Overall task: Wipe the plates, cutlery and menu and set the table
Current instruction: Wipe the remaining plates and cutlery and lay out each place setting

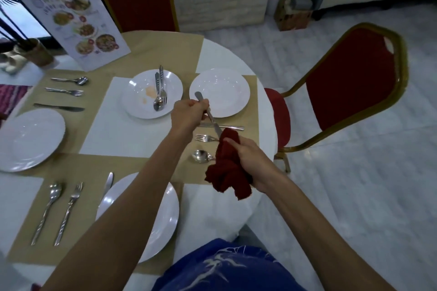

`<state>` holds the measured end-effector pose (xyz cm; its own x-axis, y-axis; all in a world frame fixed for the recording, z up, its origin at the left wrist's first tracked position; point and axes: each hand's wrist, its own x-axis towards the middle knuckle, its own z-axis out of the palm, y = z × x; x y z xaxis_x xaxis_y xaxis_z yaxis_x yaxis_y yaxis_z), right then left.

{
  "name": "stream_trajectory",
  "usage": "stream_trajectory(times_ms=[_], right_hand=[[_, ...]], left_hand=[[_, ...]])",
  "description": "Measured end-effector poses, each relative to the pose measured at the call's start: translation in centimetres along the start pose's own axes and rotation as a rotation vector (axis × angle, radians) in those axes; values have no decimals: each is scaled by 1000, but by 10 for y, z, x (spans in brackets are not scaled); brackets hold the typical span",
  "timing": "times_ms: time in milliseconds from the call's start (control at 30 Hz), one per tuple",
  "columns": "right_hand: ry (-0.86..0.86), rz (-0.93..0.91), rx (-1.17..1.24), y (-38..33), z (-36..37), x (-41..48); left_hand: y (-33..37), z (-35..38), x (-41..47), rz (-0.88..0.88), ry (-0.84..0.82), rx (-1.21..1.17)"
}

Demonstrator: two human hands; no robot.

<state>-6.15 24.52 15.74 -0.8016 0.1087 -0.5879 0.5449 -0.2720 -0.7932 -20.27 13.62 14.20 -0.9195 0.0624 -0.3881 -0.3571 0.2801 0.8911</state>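
- The knife (210, 117) is at the centre of the frame, above the counter (227, 56). The left hand (186, 113) curls round its handle, and the blade tip is buried in the red cloth (227, 165).
- The right hand (248, 156) clamps the bunched cloth around the blade, just right of centre.
- To do this well, I'd pinch the blade flat through the cloth, draw the knife out by the handle with the sharp edge away from the palm, then turn it over.
- The upper-centre plate (137, 104) has a stain and cutlery (159, 92) on it and probably isn't wiped yet.
- The menu (75, 21) stands at upper left, and a red chair (352, 78) is at right.
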Motion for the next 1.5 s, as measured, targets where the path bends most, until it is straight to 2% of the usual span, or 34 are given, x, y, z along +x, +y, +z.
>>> stream_trajectory(times_ms=[167, 300, 467, 633, 700, 800, 900, 1000, 1133, 1167, 1233, 1300, 1367, 1500], right_hand=[[4, 19, 99, -2, 17, -3], [7, -4, 109, 13, 22, -14], [37, -90, 132, 6, 20, -20], [6, 1, 24, 23, 7, -40], [82, 28, 77, 29, -10, -43], [194, 6, 204, 26, -33, -28], [161, -78, 266, 12, -29, -12], [127, -111, 227, 7, -18, 5], [336, -189, 304, 2, -20, 25], [379, -208, 340, 0, -20, 27], [417, -232, 282, 2, -15, 31], [390, -230, 82, 11, -4, 29], [387, -215, -37, 17, 0, 28], [538, -217, 132, 0, -19, 34]], left_hand=[[-17, 1, -22, 27, -125, 71], [-12, -12, -22, 62, -74, 22], [-20, 2, -43, 26, -308, -36], [3, -25, -24, 36, -47, -125], [5, -39, -20, 34, -44, -85], [-5, -34, -34, 25, -224, 4], [-20, -10, -57, 59, -344, 132], [-26, 6, -70, 122, -432, 308], [-25, 4, -81, 134, -576, 357], [-27, 3, -83, 154, -581, 387], [-30, 2, -85, 221, -488, 418], [-29, -1, -84, 258, -372, 398], [-27, -4, -85, 264, -365, 410], [-30, -8, -97, 335, -455, 524]])
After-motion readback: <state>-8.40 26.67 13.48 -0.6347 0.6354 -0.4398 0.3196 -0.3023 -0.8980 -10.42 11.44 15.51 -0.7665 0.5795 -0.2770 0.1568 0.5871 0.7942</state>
